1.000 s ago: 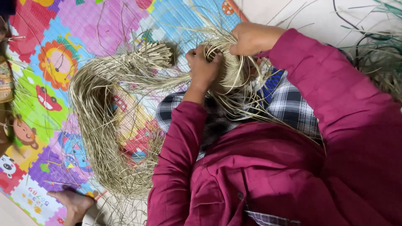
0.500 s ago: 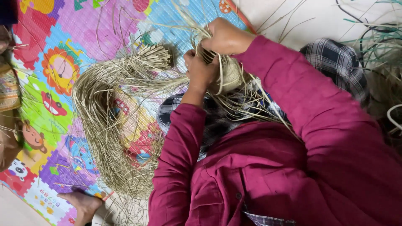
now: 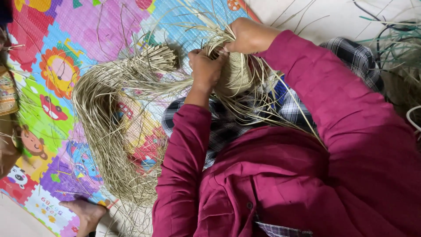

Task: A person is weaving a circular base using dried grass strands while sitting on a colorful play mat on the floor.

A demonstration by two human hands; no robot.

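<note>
**Both my hands are on the straw piece, and the long strands run off to my left**

Looking down from my head: my left hand (image 3: 205,68) is closed around the small woven straw piece (image 3: 239,74). The fingers (image 3: 197,55) curl tight at its upper left edge. My right hand (image 3: 249,35) sits on top of the same piece, a bit farther from me, and its fingers are bent down and pinching loose strands at the rim. The two hands are almost touching. The woven piece sits just between them, over my lap, above my checked cloth (image 3: 228,127).

From the piece, a thick bundle of long dry strands (image 3: 101,127) goes out to the left. Then it bends round in a big loop on the bright play mat (image 3: 66,52) and comes back down toward me. So the long way of the strands is sideways, away from my left hand. My left hand is the nearer one to the bundle. Thin loose strands stick out past my right hand too.

At the bottom edge, another person's hand (image 3: 85,213) rests on the mat, well apart from mine.
</note>
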